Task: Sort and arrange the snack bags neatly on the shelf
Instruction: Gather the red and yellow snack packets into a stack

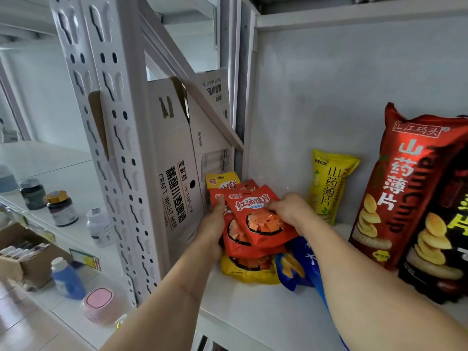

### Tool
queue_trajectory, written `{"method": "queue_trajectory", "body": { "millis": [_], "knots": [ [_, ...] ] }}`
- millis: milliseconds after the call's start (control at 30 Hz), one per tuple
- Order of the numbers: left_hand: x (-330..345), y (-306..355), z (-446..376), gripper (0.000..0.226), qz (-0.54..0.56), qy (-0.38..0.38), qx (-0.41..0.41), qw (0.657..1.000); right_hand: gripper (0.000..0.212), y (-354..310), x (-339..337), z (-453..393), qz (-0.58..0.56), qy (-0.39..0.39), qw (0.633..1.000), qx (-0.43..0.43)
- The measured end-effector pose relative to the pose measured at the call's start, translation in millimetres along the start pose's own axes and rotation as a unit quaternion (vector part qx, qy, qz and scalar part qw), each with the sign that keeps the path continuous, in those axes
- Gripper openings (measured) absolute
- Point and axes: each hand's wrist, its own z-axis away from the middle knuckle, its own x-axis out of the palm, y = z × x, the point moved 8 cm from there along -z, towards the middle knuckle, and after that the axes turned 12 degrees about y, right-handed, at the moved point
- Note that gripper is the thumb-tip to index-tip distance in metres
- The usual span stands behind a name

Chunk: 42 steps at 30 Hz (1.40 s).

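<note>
A stack of small red bags (263, 221) is held at the left end of the white shelf (253, 310), just beside a white beer carton (174, 178) that stands against the shelf post (119, 148). The left hand (211, 230) is closed on the stack's left edge, thumb laid over the front of the bags. The right hand (291, 207) is closed on the upper right edge of the front red bag, fingers curled over it. The stack is tilted back towards the rear wall. A yellow bag (249, 272) lies beneath the red ones, and a second small yellow bag (221, 181) is seen upright behind them. A blue bag (296, 267) lies flat on the shelf, touching the stack and partly covered by the right forearm.

A tall yellow bag (329, 188) stands upright against the rear wall, near the right hand but apart from it. A large red bag (397, 188) leans at the right, with a black bag (440, 249) in front of it.

On the lower shelf to the left, several bottles (62, 209), a cardboard box (22, 257) and a pink container (98, 305) are noted.
</note>
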Motion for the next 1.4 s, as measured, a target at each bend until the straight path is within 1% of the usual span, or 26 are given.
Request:
{"method": "queue_trajectory", "body": {
  "millis": [67, 100, 133, 200, 267, 300, 367, 467, 500, 533, 600, 633, 700, 733, 800, 867, 900, 933, 967, 1000, 1067, 1100, 1167, 1300, 1400],
  "knots": [
    [2.8, 0.7, 2.7, 0.053, -0.008, -0.027, -0.01, 1.0, 0.045, 0.2, 8.3, 0.8, 0.029, -0.004, 1.0, -0.007],
    [2.7, 0.0, 3.0, 0.049, -0.021, -0.033, -0.011, 0.999, 0.049, 1.8, 14.4, 1.4, 0.042, -0.015, 0.999, -0.01],
    [1.5, -1.2, 2.7, 0.043, -0.034, -0.029, -0.012, 0.999, 0.054, 3.3, 19.9, 1.9, 0.052, -0.03, 0.998, -0.016],
    [-5.3, -2.3, -0.8, 0.031, -0.051, 0.005, -0.007, 0.999, 0.061, 3.7, 23.1, 1.3, 0.043, -0.039, 0.998, -0.022],
    [-10.6, -4.5, -4.7, 0.025, -0.049, 0.024, -0.008, 0.998, 0.066, 7.0, 14.6, -9.1, 0.033, 0.004, 0.999, -0.021],
    [-12.5, -5.6, -6.0, 0.022, -0.045, 0.028, -0.009, 0.999, 0.064, 7.2, 7.4, -16.2, 0.043, 0.037, 0.998, -0.03],
    [-15.0, -7.9, -9.6, 0.015, -0.038, 0.031, -0.008, 0.999, 0.059, 4.7, -2.6, -25.0, 0.052, 0.064, 0.995, -0.048],
    [-19.7, -10.4, -17.0, 0.015, -0.033, 0.031, -0.001, 0.999, 0.055, 8.8, 7.6, -39.3, 0.016, 0.013, 0.998, -0.055],
    [-21.8, -10.9, -18.3, 0.016, -0.034, 0.033, -0.001, 0.999, 0.057, 12.5, 13.1, -42.8, 0.021, -0.015, 0.998, -0.053],
    [-24.1, -11.2, -19.6, 0.017, -0.036, 0.035, -0.002, 0.999, 0.066, 16.9, 19.6, -48.8, 0.032, -0.041, 0.997, -0.056],
    [-26.5, -11.5, -21.3, 0.017, -0.04, 0.035, 0.0, 0.999, 0.101, 26.5, 32.4, -61.8, 0.054, -0.072, 0.995, -0.052],
    [-26.7, -11.4, -22.4, 0.017, -0.041, 0.034, 0.002, 0.999, 0.106, 28.0, 37.5, -63.5, 0.061, -0.092, 0.993, -0.043],
    [-26.7, -10.5, -21.2, 0.016, -0.041, 0.032, 0.008, 0.999, 0.088, 27.1, 38.5, -60.1, 0.09, -0.109, 0.989, -0.03],
    [-26.0, -9.3, -21.0, 0.015, -0.038, 0.032, 0.014, 0.999, 0.083, 28.9, 40.7, -64.1, 0.105, -0.111, 0.988, -0.025],
    [-24.8, -6.8, -18.9, 0.014, -0.04, 0.035, 0.021, 0.998, 0.086, 33.8, 44.1, -71.4, 0.12, -0.11, 0.987, -0.012],
    [-24.9, -5.0, -17.7, 0.015, -0.042, 0.041, 0.027, 0.998, 0.093, 30.6, 41.0, -77.5, 0.162, -0.093, 0.982, -0.035],
    [-25.0, -4.5, -16.8, 0.015, -0.044, 0.043, 0.027, 0.998, 0.094, 31.1, 38.4, -81.7, 0.184, -0.081, 0.979, -0.04],
    [-25.0, -4.0, -16.0, 0.015, -0.046, 0.045, 0.027, 0.998, 0.09, 32.8, 36.8, -87.2, 0.19, -0.077, 0.978, -0.038],
    [-25.3, -3.6, -15.1, 0.015, -0.049, 0.046, 0.027, 0.997, 0.081, 33.5, 35.6, -91.1, 0.18, -0.077, 0.98, -0.036],
    [-25.2, -3.3, -14.5, 0.015, -0.051, 0.048, 0.028, 0.997, 0.067, 33.3, 36.2, -94.5, 0.154, -0.081, 0.984, -0.036],
    [-25.4, -2.3, -12.7, 0.014, -0.063, 0.052, 0.032, 0.996, 0.036, 29.9, 34.6, -95.5, 0.083, -0.082, 0.993, -0.034],
    [-25.6, -1.0, -12.1, 0.014, -0.069, 0.054, 0.036, 0.996, 0.028, 25.7, 30.3, -95.4, 0.039, -0.071, 0.996, -0.033],
    [-26.1, 2.6, -11.7, 0.014, -0.08, 0.059, 0.046, 0.994, 0.022, 10.4, 14.8, -92.2, -0.034, -0.038, 0.998, -0.045],
    [-23.5, 13.3, -8.4, 0.017, -0.104, 0.065, 0.075, 0.99, 0.016, -23.3, -22.6, -83.6, -0.105, 0.016, 0.992, -0.074],
    [-21.5, 17.6, -5.3, 0.019, -0.111, 0.073, 0.086, 0.987, 0.023, -44.8, -53.9, -72.5, -0.142, 0.063, 0.985, -0.081]
  ]
}}
